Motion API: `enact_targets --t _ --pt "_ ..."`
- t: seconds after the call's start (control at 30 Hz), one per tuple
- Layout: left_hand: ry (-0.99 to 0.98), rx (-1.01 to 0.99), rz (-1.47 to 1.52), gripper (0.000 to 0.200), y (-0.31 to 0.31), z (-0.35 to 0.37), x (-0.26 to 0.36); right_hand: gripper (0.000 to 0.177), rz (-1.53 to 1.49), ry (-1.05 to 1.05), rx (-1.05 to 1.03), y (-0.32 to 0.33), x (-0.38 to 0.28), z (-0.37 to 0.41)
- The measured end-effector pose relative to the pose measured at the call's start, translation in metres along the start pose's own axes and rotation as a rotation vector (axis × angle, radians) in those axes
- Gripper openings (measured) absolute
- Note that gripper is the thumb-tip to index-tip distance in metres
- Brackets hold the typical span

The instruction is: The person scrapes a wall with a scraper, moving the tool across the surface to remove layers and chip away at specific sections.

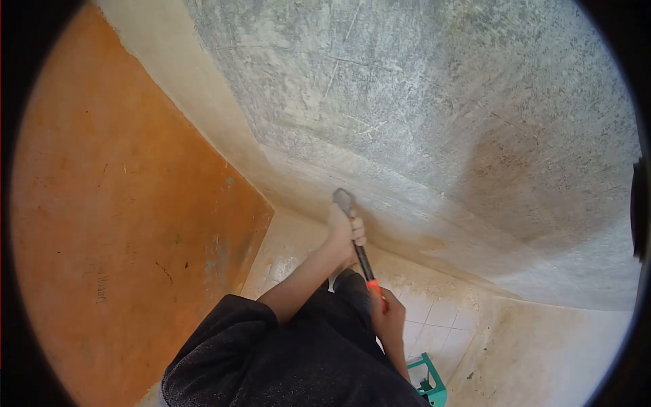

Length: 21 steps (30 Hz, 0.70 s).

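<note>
A long-handled scraper (363, 256) with a black shaft and an orange-red grip slants up toward the wall. My left hand (344, 227) is wrapped round the shaft just below the grey head, which is blurred and overlaps the lower wall in this view. Lower down, my right hand (390, 313) is closed on the orange-red grip. The wall (380, 88) before me has a rough, patchy grey surface with scratches, and a paler, smoother band runs along its lower part.
An orange panel (135, 203) with marks and scuffs rises at the left. Tiles (434, 325) and pale debris cover the floor below. A green plastic object (434, 386) stands at the lower right, near another pale wall (549, 353).
</note>
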<state>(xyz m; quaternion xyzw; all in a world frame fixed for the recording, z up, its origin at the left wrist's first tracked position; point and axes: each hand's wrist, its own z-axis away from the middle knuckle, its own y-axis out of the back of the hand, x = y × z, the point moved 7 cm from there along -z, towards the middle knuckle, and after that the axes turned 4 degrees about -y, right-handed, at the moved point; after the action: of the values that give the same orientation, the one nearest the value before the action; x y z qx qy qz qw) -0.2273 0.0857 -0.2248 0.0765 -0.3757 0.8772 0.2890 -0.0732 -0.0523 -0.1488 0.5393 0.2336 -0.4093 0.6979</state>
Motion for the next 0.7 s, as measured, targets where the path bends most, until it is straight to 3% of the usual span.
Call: enact_targets --t 0.13,0.2,0.3,0.5,0.67,0.7 --pt "-0.128 0.137 0.034 0.035 0.049 -0.022 0.047 0.027 0.050 0.099 -0.099 -0.058 -0.018 -0.027" --pt "-0.195 0.158 0.041 0.034 0.048 -0.022 0.058 0.027 -0.009 0.135 -0.068 -0.047 -0.019 -0.026" --pt "0.049 0.059 0.078 0.033 0.004 0.005 0.009 0.026 -0.011 0.010 -0.036 -0.009 -0.014 -0.002" --pt "-0.042 0.023 0.002 0.035 0.035 -0.012 0.033 0.026 0.033 0.082 -0.043 -0.050 -0.016 -0.002" --pt "-0.023 0.042 -0.002 0.036 0.014 -0.001 0.023 0.026 0.003 -0.046 -0.071 -0.019 -0.014 0.000" --pt "-0.042 0.064 0.029 0.036 0.020 -0.005 0.032 0.026 -0.030 0.046 -0.043 -0.025 -0.019 -0.005"
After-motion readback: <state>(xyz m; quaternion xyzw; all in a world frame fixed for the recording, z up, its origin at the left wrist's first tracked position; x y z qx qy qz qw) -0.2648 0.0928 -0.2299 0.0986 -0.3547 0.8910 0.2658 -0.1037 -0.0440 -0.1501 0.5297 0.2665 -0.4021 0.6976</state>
